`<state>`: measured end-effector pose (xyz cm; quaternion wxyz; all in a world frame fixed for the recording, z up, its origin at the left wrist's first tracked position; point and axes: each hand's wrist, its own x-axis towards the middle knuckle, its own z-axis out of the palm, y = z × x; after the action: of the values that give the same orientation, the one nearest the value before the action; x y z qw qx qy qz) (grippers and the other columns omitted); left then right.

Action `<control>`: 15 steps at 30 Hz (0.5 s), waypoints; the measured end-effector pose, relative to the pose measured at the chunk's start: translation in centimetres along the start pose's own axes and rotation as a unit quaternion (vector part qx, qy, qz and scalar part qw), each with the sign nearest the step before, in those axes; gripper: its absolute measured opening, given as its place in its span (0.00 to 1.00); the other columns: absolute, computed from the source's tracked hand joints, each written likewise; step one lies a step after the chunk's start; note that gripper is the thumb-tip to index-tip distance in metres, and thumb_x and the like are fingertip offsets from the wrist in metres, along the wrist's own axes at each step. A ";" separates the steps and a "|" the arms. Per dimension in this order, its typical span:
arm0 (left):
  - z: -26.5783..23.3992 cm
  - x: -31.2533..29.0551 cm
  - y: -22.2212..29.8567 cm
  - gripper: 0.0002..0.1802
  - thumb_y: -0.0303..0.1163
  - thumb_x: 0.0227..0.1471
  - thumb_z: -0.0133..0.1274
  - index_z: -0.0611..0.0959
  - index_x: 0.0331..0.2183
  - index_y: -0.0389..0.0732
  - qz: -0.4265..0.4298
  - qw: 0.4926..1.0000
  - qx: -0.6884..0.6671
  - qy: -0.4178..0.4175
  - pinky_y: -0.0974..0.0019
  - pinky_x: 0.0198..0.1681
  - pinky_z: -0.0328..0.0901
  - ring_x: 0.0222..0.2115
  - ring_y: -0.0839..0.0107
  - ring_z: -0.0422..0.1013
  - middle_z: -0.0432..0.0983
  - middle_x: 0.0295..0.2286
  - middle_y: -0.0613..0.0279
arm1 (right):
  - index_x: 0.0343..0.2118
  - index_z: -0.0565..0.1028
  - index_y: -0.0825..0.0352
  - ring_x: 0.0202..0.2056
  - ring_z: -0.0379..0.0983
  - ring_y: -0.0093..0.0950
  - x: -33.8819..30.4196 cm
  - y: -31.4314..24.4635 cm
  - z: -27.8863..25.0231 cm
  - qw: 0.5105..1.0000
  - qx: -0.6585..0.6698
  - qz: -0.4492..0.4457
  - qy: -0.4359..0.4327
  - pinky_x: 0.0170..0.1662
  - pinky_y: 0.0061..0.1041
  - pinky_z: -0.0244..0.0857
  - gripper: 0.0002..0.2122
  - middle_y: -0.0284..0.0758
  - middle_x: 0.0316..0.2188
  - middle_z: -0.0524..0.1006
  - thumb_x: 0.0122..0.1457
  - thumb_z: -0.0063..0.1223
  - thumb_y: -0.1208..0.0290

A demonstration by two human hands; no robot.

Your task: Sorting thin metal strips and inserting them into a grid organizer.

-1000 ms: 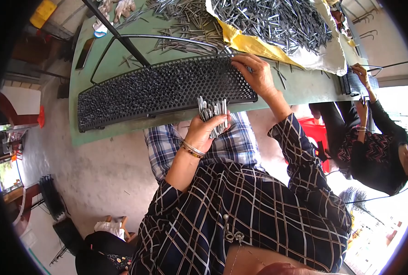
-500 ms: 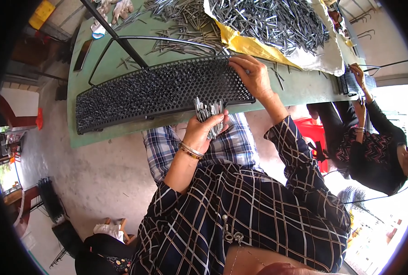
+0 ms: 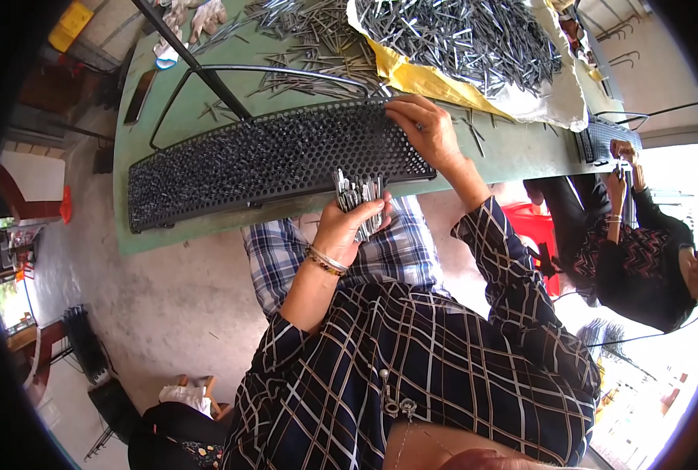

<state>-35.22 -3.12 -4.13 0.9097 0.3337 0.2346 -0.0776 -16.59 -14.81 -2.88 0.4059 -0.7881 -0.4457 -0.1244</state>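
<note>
Gripped in the left hand (image 3: 350, 225), thumb laid across the front: an upright bundle of thin silvery metal strips (image 3: 357, 193), tips pointing away from the body and toward a long, black, perforated metal panel (image 3: 349, 145). Held just in front of the panel's near edge, right of its middle; cannot tell about contact between strip tips and panel.

Set at the panel's far edge, toward its right end: the right hand (image 3: 431, 135), palm down, thumb and forefinger bent close together. Cannot tell whether pinching a strip there.

Running left to right across the front of the green tabletop (image 3: 513, 149), long axis crosswise to the body, slanting nearer at the left end. Crowded with small dark pieces over the left part; more bare round holes toward the right, nearer to both hands.

Close along the tabletop's front edge, with little room on the near side. Hemmed in behind by a black metal rod frame (image 3: 286, 70) on the left and a white-and-yellow sack (image 3: 411, 72) heaped with dark grey metal strips (image 3: 466, 39) on the right. More open green surface beyond the panel's right end.
</note>
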 end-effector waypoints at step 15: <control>-0.6 0.3 0.6 0.10 0.25 0.48 0.55 0.81 0.35 0.35 0.010 0.999 -0.025 0.024 0.69 0.39 0.67 0.35 0.72 0.73 0.77 0.34 0.60 | 0.40 0.77 0.61 0.35 0.73 0.30 -4.5 -7.1 -4.0 0.972 0.071 -0.131 -0.184 0.36 0.27 0.67 0.16 0.34 0.41 0.73 0.45 0.59 0.79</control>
<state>-34.98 -2.30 -4.37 0.9124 0.3150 0.2554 -0.0549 -24.25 -18.55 0.91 0.3518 -0.7017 -0.6196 0.0023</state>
